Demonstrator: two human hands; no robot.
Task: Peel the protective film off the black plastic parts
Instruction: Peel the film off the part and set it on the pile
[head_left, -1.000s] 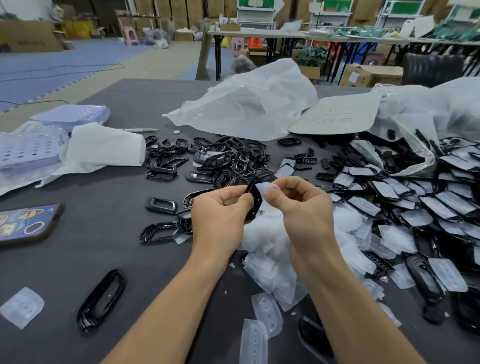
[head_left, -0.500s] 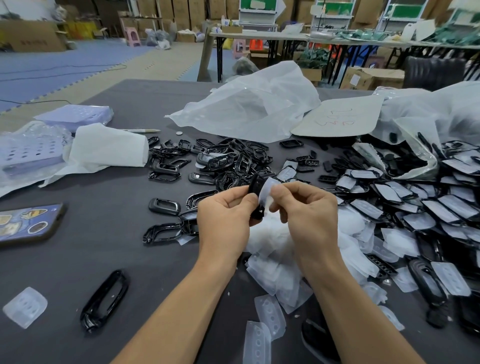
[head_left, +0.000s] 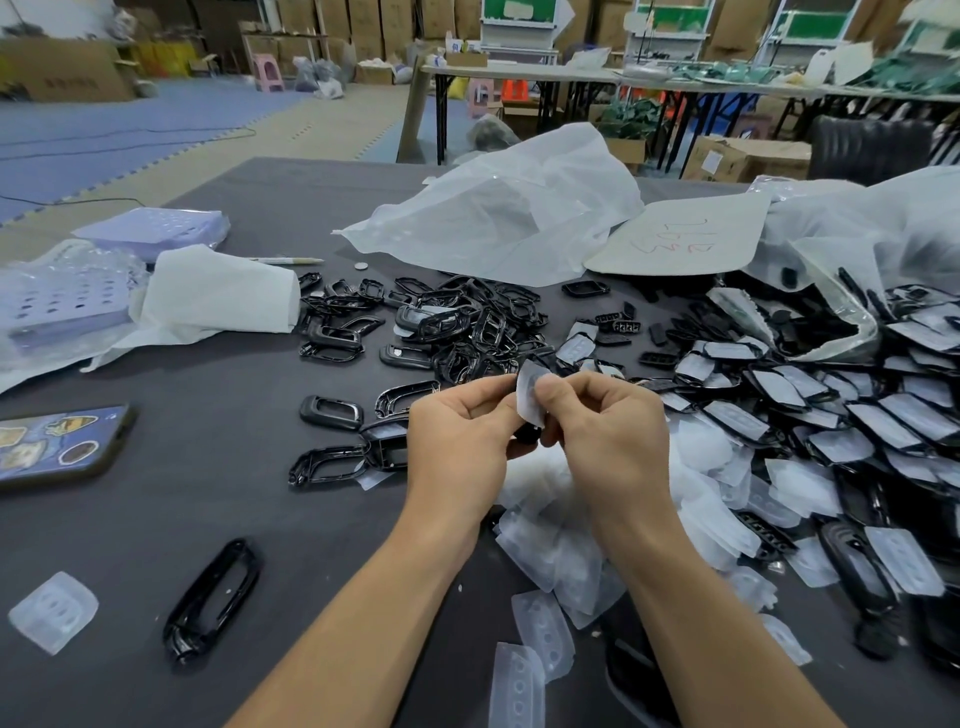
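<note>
While the left hand (head_left: 457, 441) grips the black part (head_left: 528, 434), the right hand (head_left: 605, 431) pinches the film (head_left: 527, 387) (lifted further).

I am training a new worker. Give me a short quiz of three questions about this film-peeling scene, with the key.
1. True or false: the right hand pinches a translucent white film, while the left hand holds the small black plastic part.
2. The heap of black plastic parts still covered with film lies: A) left of the hands; B) right of the hands; C) under the table.
3. Fill in: the sticker-covered phone lies on the dark grey table at the person's ____ side.
Key: 1 true; 2 B; 3 left.
</note>
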